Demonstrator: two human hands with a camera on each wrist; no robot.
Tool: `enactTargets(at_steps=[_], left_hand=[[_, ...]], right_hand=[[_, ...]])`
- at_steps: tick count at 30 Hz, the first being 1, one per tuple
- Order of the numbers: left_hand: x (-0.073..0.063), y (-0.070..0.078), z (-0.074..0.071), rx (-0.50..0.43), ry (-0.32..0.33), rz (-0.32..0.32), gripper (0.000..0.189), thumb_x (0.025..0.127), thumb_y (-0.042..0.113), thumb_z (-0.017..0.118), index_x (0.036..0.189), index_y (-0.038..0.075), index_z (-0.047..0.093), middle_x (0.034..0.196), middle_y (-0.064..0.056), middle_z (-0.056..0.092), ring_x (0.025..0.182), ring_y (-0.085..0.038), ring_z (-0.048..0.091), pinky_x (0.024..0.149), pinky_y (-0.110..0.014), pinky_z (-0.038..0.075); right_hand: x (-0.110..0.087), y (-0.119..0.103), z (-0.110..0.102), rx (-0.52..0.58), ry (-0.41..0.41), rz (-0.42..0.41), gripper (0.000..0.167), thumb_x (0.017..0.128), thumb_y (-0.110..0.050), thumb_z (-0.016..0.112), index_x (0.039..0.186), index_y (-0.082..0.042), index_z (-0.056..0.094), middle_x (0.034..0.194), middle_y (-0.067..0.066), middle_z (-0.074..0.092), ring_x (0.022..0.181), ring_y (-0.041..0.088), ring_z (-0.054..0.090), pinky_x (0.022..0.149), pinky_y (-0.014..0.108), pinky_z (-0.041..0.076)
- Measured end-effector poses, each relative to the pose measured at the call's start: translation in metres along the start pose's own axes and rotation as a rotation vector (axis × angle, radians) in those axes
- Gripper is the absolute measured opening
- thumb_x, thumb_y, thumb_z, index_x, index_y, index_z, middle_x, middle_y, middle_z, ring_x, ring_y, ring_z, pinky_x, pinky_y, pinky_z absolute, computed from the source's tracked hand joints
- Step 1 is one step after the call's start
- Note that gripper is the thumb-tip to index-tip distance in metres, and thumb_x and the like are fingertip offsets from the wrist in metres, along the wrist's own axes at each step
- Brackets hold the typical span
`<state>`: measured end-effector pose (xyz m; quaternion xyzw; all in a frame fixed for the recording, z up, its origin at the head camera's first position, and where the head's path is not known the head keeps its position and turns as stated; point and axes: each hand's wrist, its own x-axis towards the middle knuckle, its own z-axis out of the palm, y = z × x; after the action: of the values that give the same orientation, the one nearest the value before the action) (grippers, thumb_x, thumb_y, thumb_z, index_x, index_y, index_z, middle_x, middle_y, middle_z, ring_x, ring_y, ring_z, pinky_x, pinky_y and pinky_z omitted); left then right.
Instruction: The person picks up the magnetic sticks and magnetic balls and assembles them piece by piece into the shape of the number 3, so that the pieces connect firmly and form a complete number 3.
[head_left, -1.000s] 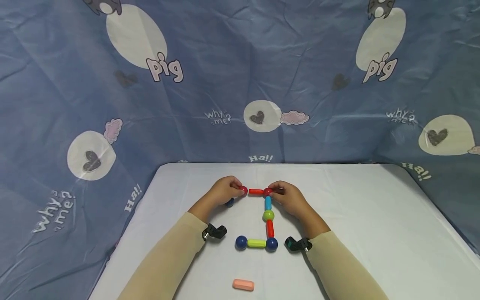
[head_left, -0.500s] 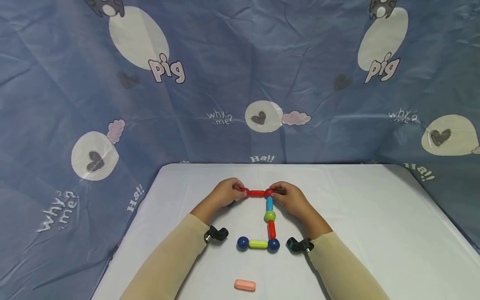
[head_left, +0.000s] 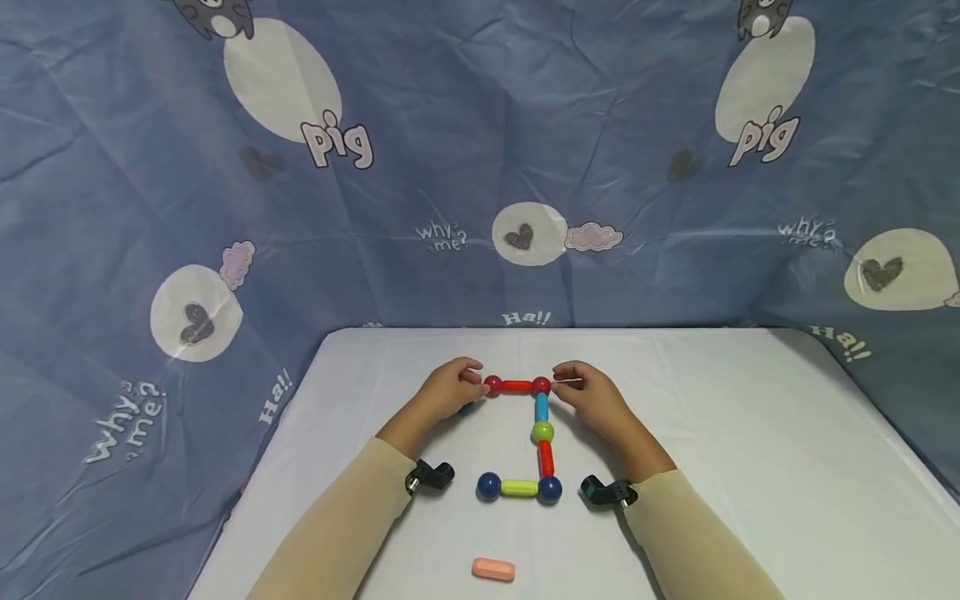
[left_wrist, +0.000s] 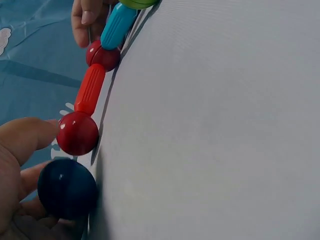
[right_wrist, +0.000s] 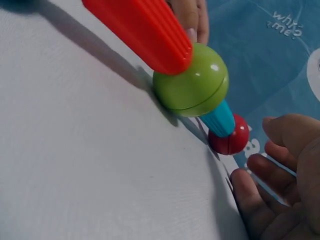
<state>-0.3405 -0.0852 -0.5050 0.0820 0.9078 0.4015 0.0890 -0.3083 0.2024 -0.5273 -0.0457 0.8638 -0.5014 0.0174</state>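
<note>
Magnetic balls and rods form a chain on the white table. Its far side has a left red ball [head_left: 492,385], a red rod [head_left: 517,386] and a right red ball [head_left: 541,385]. My left hand [head_left: 448,388] is beside the left red ball, its thumb tip at the ball's edge; whether they touch I cannot tell. A loose dark blue ball [left_wrist: 68,189] sits by that hand's fingers, mostly hidden in the head view. Fingers parted, my right hand [head_left: 592,395] is just right of the right red ball, holding nothing.
From the right red ball the chain runs nearer through a light blue rod [head_left: 542,407], green ball [head_left: 542,432], another red rod [head_left: 546,458], blue ball [head_left: 550,489], yellow-green rod [head_left: 519,488] and second blue ball [head_left: 489,486]. A pink rod [head_left: 493,569] lies closest.
The left hand brought its red ball rightward against the red rod's end, closing the gap. Both hands have since let go of the red balls, and the right hand drew back slightly right.
</note>
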Motion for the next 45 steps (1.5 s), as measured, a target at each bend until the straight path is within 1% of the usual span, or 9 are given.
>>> enactTargets(at_steps=[8,13,18,22,30,32,37,41,45], left_hand=[[-0.035,0.002,-0.016,0.034,0.199,-0.023,0.046,0.097,0.032,0.074,0.136,0.009,0.064,0.127,-0.011,0.065,0.119,-0.030,0.063,0.101,-0.048,0.054],[-0.067,0.010,-0.024,0.055,0.209,0.007,0.043,0.097,0.031,0.074,0.134,0.009,0.065,0.131,-0.012,0.062,0.123,-0.032,0.061,0.102,-0.050,0.053],[-0.114,0.027,-0.017,0.058,0.204,0.089,0.034,0.097,0.026,0.076,0.127,0.012,0.069,0.129,-0.007,0.061,0.120,-0.029,0.061,0.101,-0.047,0.054],[-0.156,0.046,-0.004,0.055,0.085,0.151,0.027,0.097,0.028,0.076,0.121,0.019,0.070,0.121,0.003,0.063,0.115,-0.022,0.063,0.098,-0.040,0.057],[-0.219,0.059,0.029,0.053,-0.325,0.187,0.036,0.090,0.040,0.081,0.122,0.028,0.070,0.120,0.015,0.058,0.110,-0.007,0.054,0.098,-0.033,0.053],[-0.226,0.057,0.037,0.116,-0.355,0.204,0.042,0.088,0.043,0.083,0.127,0.031,0.069,0.122,0.017,0.055,0.111,-0.006,0.048,0.099,-0.032,0.050],[-0.228,0.051,0.048,0.298,-0.342,0.202,0.055,0.085,0.046,0.086,0.134,0.030,0.067,0.123,0.016,0.055,0.108,-0.007,0.046,0.098,-0.032,0.050],[-0.224,0.044,0.054,0.297,-0.374,0.131,0.057,0.084,0.045,0.087,0.135,0.028,0.068,0.120,0.014,0.056,0.105,-0.007,0.047,0.095,-0.031,0.050],[-0.222,0.037,0.057,0.279,-0.373,0.118,0.055,0.084,0.042,0.087,0.132,0.026,0.069,0.115,0.013,0.057,0.102,-0.007,0.047,0.091,-0.030,0.049]], right_hand=[[-0.009,-0.003,-0.003,-0.015,-0.001,0.022,0.036,0.098,-0.028,0.074,0.129,-0.011,0.067,0.125,0.008,0.072,0.122,0.031,0.067,0.101,0.049,0.053],[-0.018,-0.006,-0.002,-0.031,0.016,0.028,0.034,0.098,-0.029,0.074,0.127,-0.012,0.068,0.120,0.007,0.072,0.117,0.029,0.067,0.095,0.046,0.055],[-0.030,-0.008,-0.001,-0.057,0.005,0.040,0.029,0.097,-0.028,0.075,0.122,-0.013,0.069,0.113,0.004,0.073,0.107,0.024,0.066,0.089,0.038,0.053],[-0.041,-0.008,0.001,-0.062,-0.017,0.039,0.025,0.097,-0.027,0.076,0.117,-0.014,0.070,0.108,0.002,0.072,0.100,0.020,0.065,0.085,0.033,0.051],[-0.063,-0.011,0.005,-0.067,-0.084,0.041,0.021,0.095,-0.028,0.078,0.112,-0.017,0.070,0.100,-0.002,0.070,0.093,0.018,0.062,0.080,0.032,0.053],[-0.067,-0.012,0.004,-0.067,-0.091,0.043,0.020,0.095,-0.026,0.078,0.111,-0.017,0.071,0.098,-0.002,0.069,0.092,0.017,0.062,0.080,0.032,0.053],[-0.077,-0.016,0.006,-0.060,-0.124,0.017,0.016,0.095,-0.023,0.078,0.108,-0.018,0.071,0.097,-0.004,0.069,0.092,0.016,0.063,0.080,0.031,0.054],[-0.083,-0.018,0.009,-0.063,-0.152,-0.006,0.016,0.095,-0.022,0.078,0.108,-0.018,0.070,0.097,-0.005,0.070,0.092,0.015,0.064,0.081,0.029,0.054],[-0.089,-0.020,0.009,-0.074,-0.162,-0.009,0.017,0.094,-0.021,0.078,0.109,-0.018,0.070,0.096,-0.006,0.070,0.092,0.014,0.065,0.082,0.028,0.054]])
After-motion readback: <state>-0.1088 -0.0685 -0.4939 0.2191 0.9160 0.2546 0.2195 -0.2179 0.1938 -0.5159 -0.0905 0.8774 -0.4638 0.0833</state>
